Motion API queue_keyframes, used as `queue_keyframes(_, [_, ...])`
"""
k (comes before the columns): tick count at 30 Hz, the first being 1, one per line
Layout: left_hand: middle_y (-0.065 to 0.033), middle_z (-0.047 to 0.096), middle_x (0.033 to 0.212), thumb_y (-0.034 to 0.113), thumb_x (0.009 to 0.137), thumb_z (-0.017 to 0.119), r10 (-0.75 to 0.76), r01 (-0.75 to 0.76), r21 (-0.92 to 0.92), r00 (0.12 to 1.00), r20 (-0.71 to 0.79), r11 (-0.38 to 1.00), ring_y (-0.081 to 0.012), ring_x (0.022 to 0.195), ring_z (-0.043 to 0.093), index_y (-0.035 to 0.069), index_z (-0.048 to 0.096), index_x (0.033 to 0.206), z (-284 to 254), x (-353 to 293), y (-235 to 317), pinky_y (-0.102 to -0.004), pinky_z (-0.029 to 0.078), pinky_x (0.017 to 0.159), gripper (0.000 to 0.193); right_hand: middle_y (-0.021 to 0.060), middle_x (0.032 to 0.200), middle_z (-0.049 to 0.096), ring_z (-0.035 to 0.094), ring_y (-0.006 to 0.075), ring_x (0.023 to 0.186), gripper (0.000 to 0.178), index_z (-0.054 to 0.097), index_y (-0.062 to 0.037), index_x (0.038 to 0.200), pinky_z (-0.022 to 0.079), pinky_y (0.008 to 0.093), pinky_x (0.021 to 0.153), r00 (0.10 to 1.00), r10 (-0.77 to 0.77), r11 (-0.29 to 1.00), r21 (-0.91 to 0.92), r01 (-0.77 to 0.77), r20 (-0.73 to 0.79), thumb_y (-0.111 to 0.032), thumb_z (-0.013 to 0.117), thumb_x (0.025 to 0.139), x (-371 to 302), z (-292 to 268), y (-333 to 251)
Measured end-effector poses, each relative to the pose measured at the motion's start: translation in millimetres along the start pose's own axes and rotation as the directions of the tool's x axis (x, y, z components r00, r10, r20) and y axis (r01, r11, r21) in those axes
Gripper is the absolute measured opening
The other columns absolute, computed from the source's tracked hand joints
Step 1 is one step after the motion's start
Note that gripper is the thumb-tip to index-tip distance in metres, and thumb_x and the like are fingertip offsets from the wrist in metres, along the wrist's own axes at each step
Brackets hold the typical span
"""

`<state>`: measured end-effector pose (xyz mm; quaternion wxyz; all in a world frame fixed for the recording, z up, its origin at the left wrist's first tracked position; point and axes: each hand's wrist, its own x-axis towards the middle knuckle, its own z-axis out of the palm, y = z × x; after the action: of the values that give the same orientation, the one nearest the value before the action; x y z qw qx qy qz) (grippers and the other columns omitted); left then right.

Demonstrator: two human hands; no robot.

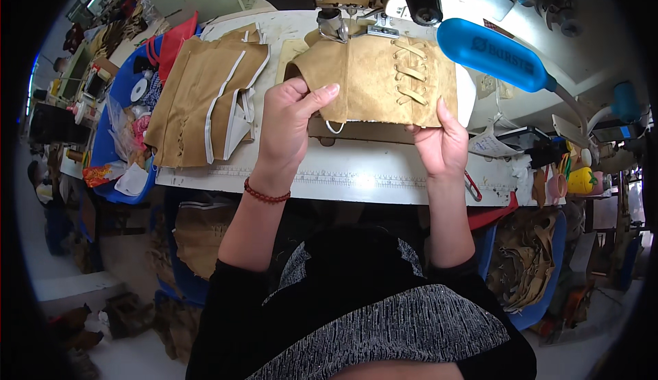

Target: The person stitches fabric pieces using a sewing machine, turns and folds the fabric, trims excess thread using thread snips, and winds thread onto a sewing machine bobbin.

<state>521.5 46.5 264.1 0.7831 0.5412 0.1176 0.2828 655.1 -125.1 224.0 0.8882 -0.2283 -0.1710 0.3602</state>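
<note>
A tan suede panel (370,82), laced with crossed suede strips near its right side, lies over the front of the sewing machine bed. Its far edge reaches the presser foot and needle area (348,27). My left hand (291,116) pinches the panel's near left part, thumb on top and fingers curled beneath. At the near right corner, my right hand (442,147) holds the edge between thumb and fingers; some fingertips are hidden under the suede. A short white cord loop (334,128) hangs below the near edge.
Left of the panel lies a stack of suede pieces (199,99) with white strips. A blue basket (110,154) of odds and ends stands farther left. A blue lamp (493,54) overhangs the right side. Red-handled snips (472,185) and a ruler strip (343,177) are near the table edge.
</note>
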Motion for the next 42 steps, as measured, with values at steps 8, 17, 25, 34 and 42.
queue_keyframes(8, [-0.0075,0.064,0.08,0.005,0.081,0.059,0.029,-0.029,0.005,1.0,-0.004,1.0,-0.0084,0.069,0.058,-0.008,0.062,0.091,3.9,14.0,2.0,-0.0209,0.047,0.065,0.016,0.016,0.121,0.051,0.057,0.0277,0.102,0.038,0.035,-0.0019,0.128,0.055,0.0392,0.071,0.999,-0.006,0.999,0.043,0.003,0.054,-0.015,0.04,0.093,16.6,5.2,-8.4])
queue_keyframes(17, [-0.0048,0.058,0.066,0.011,0.082,0.061,0.052,-0.057,0.104,0.997,0.049,0.993,-0.0092,0.055,0.054,-0.001,0.059,0.072,-6.2,28.4,2.4,-0.0211,0.044,0.054,0.016,0.0168,0.118,0.052,0.057,0.0279,0.102,0.033,0.04,0.0001,0.123,0.055,0.0392,0.073,0.995,-0.004,0.998,0.057,-0.001,0.099,-0.015,0.039,0.093,35.5,4.8,-13.7])
queue_keyframes(25, [-0.0027,0.054,0.059,0.012,0.081,0.061,0.075,-0.078,0.191,0.997,0.026,0.978,-0.0068,0.05,0.048,0.003,0.054,0.062,-6.9,48.7,3.6,-0.0188,0.037,0.049,0.022,0.0178,0.12,0.051,0.055,0.0288,0.105,0.032,0.041,-0.0003,0.123,0.055,0.0383,0.076,0.987,-0.068,0.997,0.031,0.065,0.144,-0.012,0.041,0.093,58.7,-4.1,-14.8])
queue_keyframes(34, [-0.0021,0.056,0.061,0.013,0.083,0.057,0.101,-0.102,0.188,0.995,0.016,0.977,-0.0053,0.051,0.049,0.001,0.057,0.073,-10.4,87.4,-1.2,-0.0183,0.038,0.049,0.016,0.0227,0.114,0.051,0.056,0.0304,0.102,0.027,0.045,0.0023,0.114,0.055,0.0366,0.072,0.998,-0.064,0.986,-0.155,0.064,0.001,-0.014,0.043,0.093,70.4,-1.0,-17.4])
queue_keyframes(42, [-0.0046,0.057,0.067,0.012,0.084,0.055,0.075,-0.083,0.242,0.996,0.042,0.967,-0.0091,0.053,0.049,-0.001,0.055,0.085,-14.5,90.1,3.2,-0.0224,0.042,0.054,0.013,0.0256,0.087,0.059,0.064,0.0288,0.073,0.026,0.052,0.0039,0.074,0.053,0.025,0.051,0.996,-0.052,0.976,-0.208,0.068,0.078,-0.012,0.045,0.093,32.1,28.1,-25.6])
